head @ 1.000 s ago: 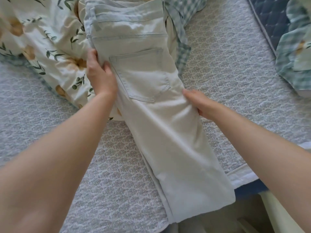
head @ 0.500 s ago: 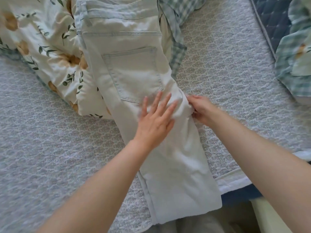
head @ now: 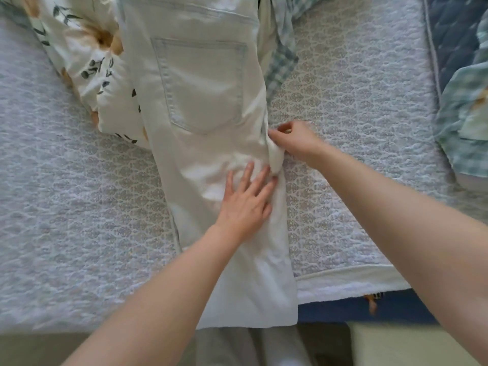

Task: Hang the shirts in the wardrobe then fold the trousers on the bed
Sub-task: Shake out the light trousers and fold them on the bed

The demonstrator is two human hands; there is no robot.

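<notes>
Trousers [head: 200, 83]: pale, pocket side up — lengthwise on the bed [head: 79, 207].
Left hand [head: 244, 204]: grip spread, flat on the leg.
Right hand [head: 295, 141]: grip pinching the trousers' right edge.

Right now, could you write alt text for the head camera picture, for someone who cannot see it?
Pale trousers lie lengthwise on a quilted bed; the left hand presses flat on them while the right hand pinches a bunched fold at their edge. A flowered quilt lies partly under them.

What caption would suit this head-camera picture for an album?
Left hand presses flat on pale denim trousers on a grey quilted bedspread while right hand pinches their bunched edge.
</notes>
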